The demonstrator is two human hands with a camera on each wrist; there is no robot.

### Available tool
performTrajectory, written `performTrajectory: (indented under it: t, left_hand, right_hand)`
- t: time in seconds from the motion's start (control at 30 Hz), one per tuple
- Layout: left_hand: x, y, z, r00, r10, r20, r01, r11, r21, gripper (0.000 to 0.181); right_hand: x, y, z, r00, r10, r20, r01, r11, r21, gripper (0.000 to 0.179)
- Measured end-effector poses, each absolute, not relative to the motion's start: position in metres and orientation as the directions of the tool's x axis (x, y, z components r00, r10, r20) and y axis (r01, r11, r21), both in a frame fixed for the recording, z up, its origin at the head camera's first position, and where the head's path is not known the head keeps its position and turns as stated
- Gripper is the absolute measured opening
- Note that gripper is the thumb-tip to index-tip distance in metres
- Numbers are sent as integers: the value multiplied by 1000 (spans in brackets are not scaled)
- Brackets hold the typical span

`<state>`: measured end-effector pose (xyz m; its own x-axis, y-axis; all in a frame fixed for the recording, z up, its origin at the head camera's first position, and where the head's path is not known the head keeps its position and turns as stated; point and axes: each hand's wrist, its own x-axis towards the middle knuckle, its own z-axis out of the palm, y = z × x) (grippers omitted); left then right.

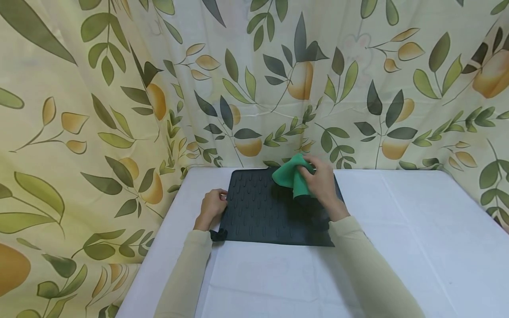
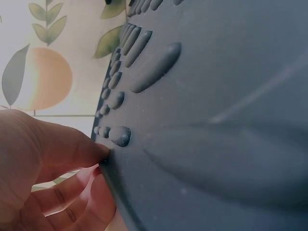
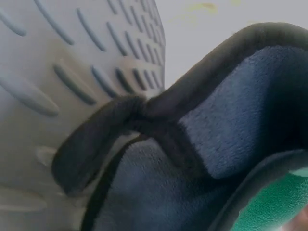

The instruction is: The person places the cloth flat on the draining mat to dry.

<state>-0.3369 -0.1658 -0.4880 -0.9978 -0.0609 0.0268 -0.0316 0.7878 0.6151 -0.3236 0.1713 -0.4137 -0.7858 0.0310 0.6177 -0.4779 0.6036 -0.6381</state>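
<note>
A dark rubber car mat [image 1: 254, 212] with rows of raised ridges is on the white table. My left hand [image 1: 212, 206] pinches its left edge; in the left wrist view the thumb [image 2: 98, 150] presses the ridged face while the curled fingers sit behind the rim. Over the mat's upper right, my right hand [image 1: 321, 179] grips a bunched green cloth [image 1: 287, 173]. The right wrist view shows the cloth's fuzzy grey side [image 3: 226, 120] with black binding, hanging in folds close to the mat. Whether it touches the mat I cannot tell.
The white table cover [image 1: 401, 247] stretches to both sides and in front of the mat. A curtain [image 1: 278, 88] printed with leaves and fruit stands right behind the table and along the left. A small black piece [image 1: 218, 235] lies by the left wrist.
</note>
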Motion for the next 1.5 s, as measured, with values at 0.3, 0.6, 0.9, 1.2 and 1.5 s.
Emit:
performTrajectory:
  t: [0.3,0.6,0.9,1.2,1.5]
  left_hand:
    - [-337,-165,-488,-998,-65,25,-35,780,625,33]
    - [-336,-166,-488,-997,-68,21,-40,782,622,33]
    - [-337,-165,-488,-997,-74,7,-54,779,624,33]
    - [-337,-165,-487,-997,-71,12,-49,784,619,33]
    - [-336,-165,-487,-998,-67,6,-49,779,625,33]
  right_hand:
    - [-322,158,-434,-856,5,516,-395,637,-662,33]
    - [-320,149,-447,-883,-26,469,-371,649,-664,35]
    - [-315,148,-460,-912,-89,399,-348,684,-641,40]
    - [-312,149,-469,-928,-167,334,-347,718,-604,39]
    - [-306,153,-465,-929,-270,254,-370,719,-589,44]
